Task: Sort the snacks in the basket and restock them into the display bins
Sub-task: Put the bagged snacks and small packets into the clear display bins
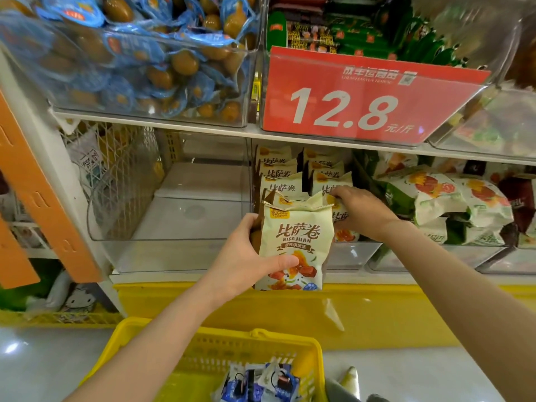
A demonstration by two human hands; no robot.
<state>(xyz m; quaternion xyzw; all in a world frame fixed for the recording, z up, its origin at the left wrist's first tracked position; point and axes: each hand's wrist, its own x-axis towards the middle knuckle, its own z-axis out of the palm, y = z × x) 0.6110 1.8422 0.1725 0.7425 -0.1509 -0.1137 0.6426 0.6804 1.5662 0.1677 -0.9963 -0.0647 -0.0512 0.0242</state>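
At bin (pixel 352 250) front: left hand (pixel 240 256) grips pack (pixel 295 245); right hand (pixel 362 210) pinches filed pack (pixel 338 211). Risk: crowded row topples on insertion.

Two hands (pixel 243 256), one yellow basket (pixel 203 343), one red price sign (pixel 362 97), about eight cream pizza-roll packets (pixel 295 242) visible.

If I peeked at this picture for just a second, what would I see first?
Probably the big red price sign reading 12.8, hanging on the top shelf at the right. Next, the cream snack bag in the middle, held up by the left hand in front of a bin of matching bags, where the right hand reaches in. Down below sits the yellow basket.
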